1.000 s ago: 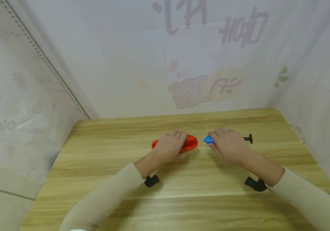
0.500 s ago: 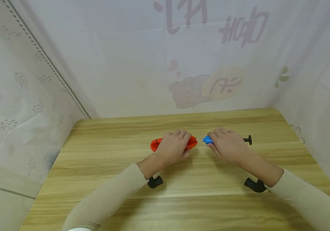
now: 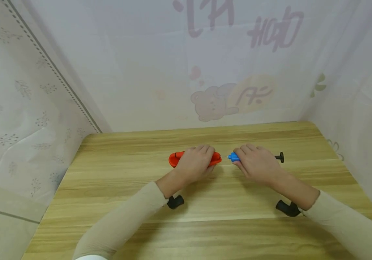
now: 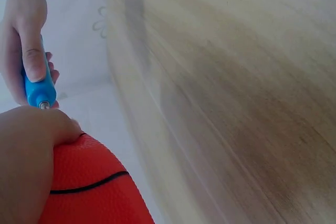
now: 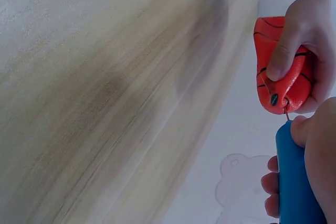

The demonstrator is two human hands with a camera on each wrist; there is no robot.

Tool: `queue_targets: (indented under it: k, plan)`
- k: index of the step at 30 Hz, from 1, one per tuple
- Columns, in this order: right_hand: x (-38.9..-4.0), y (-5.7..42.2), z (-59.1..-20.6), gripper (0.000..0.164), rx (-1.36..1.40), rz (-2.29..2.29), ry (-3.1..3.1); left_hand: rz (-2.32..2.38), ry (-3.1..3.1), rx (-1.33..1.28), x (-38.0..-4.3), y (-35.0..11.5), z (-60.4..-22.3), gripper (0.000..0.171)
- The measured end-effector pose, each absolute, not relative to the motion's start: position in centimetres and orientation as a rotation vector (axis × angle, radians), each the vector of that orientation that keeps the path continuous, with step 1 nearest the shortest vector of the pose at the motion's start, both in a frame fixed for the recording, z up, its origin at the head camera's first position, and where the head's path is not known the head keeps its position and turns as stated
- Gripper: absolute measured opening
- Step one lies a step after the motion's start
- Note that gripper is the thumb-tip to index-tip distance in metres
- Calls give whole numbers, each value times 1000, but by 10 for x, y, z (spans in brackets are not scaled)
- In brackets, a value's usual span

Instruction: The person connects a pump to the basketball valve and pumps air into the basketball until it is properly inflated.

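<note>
My left hand (image 3: pixel 195 162) grips a flattened, folded red ball (image 3: pixel 174 159) with black basketball lines. In the right wrist view its thumb presses on the ball (image 5: pixel 270 45) above a small dark spot. My right hand (image 3: pixel 259 163) holds a blue hand pump (image 3: pixel 233 157), fingers wrapped around the barrel. The pump's black handle (image 3: pixel 281 157) sticks out to the right of that hand. A thin needle (image 3: pixel 223 157) runs from the pump's nozzle to the ball's right end, its tip at the ball's surface. Both things are held above the table.
A wood-grain table (image 3: pixel 124 151) lies below both hands. Patterned cloth (image 3: pixel 140 72) hangs behind it and at both sides. Black curved pieces show under each wrist, one at the left wrist (image 3: pixel 175 202) and another at the right wrist (image 3: pixel 287 208).
The left hand has moved slightly to the right along the ball, which has turned a little and shifted slightly left. The pump and right hand have barely moved.
</note>
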State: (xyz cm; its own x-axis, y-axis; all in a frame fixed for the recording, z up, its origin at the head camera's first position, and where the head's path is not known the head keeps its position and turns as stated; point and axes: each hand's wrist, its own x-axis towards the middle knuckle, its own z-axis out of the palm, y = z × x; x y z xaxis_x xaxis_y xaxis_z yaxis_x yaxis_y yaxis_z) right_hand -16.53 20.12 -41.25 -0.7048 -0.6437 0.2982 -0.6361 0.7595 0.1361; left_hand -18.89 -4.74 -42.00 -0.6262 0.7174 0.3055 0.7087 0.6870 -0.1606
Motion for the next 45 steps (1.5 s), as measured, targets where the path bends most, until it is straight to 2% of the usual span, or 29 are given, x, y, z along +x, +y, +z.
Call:
queue_targets:
  k: [9, 14, 23, 38, 42, 45]
  plan:
    - [-167, 203, -415, 34, 1002, -5, -2597, -33, -2414, -1179, -188, -49, -418, 16]
    - [-165, 202, -413, 34, 986, -35, -2576, -78, -2337, -1191, -189, -49, -420, 12]
    - [-157, 188, -408, 36, 975, -262, -2571, -1, -2256, -1217, -188, -48, -424, 9]
    - [-153, 172, -407, 42, 908, -284, -2635, 88, -2215, -1279, -187, -50, -426, 7]
    - [-155, 176, -407, 37, 903, -172, -2704, 36, -2223, -1261, -188, -49, -425, 8]
    - [-158, 185, -406, 30, 883, -23, -2781, -24, -2230, -1223, -191, -47, -422, 14]
